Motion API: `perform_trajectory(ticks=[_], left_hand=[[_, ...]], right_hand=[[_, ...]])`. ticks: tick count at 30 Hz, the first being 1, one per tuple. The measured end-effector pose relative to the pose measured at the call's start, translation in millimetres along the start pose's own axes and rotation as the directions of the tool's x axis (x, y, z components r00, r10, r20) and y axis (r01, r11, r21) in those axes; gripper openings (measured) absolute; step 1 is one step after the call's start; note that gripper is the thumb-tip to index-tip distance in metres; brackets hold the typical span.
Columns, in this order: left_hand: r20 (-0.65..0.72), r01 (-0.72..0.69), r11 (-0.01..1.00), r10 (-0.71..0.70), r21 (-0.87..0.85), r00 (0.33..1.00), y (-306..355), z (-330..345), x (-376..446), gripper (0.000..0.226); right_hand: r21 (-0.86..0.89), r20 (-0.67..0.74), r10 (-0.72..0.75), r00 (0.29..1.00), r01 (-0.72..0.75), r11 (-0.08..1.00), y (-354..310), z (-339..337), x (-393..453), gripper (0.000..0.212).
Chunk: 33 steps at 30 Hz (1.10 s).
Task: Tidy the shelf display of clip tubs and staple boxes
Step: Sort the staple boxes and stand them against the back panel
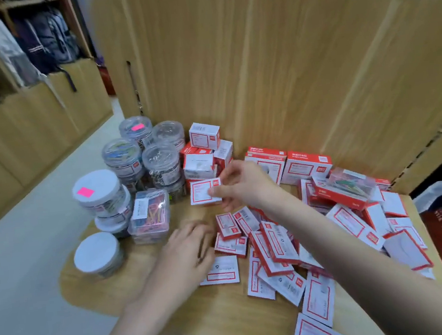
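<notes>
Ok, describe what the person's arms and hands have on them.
Both forearms are bare up to the frame edge: no sleeves show. The left hand and the right hand wear no gloves, and no rings, watch or bracelets are visible on either.

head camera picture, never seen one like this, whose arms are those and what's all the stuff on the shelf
There is no machine here. The camera sits on a person's head and looks down, so the two bare arms are their own. The right hand pinches one small red and white staple box, lifted above the wooden shelf. The left hand reaches flat toward the loose boxes scattered across the shelf, holding nothing. At the back left stand round clear clip tubs, some stacked, beside a neat stack of boxes. A clear case of coloured clips stands in front of the tubs.
</notes>
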State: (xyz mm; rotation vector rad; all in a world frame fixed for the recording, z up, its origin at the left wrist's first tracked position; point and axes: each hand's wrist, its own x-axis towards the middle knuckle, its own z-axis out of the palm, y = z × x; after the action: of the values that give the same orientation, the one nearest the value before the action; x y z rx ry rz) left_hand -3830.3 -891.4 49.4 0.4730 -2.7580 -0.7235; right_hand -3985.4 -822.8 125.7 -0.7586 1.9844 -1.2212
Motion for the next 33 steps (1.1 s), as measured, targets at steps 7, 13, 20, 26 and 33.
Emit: perform_trajectory(ticks=[7, 13, 20, 26, 33], left_hand=[[-0.011, -0.023, 0.998, 0.022, -0.064, 1.0, -3, 2, -6, 0.043], [0.024, -0.083, 0.994, 0.085, -0.076, 0.996, -13, 2, -13, 0.05], [0.121, -0.139, 0.99, 0.143, -0.039, 0.982, -19, 4, -17, 0.069], [0.063, -0.101, 0.992, 0.106, -0.075, 0.992, -22, 2, -13, 0.055], [0.054, -0.095, 0.994, 0.098, -0.053, 0.994, -22, 1, -11, 0.063]], right_hand=[[-0.397, 0.038, -0.033, 0.999, 0.045, 0.917, 14, 7, 14, 0.025], [-0.566, 0.169, -0.098, 0.981, 0.178, 0.805, 12, -15, -8, 0.031], [-0.76, 0.341, -0.094, 0.935, 0.333, 0.559, 25, -3, -8, 0.058], [-0.7, 0.511, -0.087, 0.855, 0.472, 0.536, 20, -9, -17, 0.058], [-0.815, 0.504, 0.105, 0.857, 0.432, 0.386, 9, 2, -20, 0.064]])
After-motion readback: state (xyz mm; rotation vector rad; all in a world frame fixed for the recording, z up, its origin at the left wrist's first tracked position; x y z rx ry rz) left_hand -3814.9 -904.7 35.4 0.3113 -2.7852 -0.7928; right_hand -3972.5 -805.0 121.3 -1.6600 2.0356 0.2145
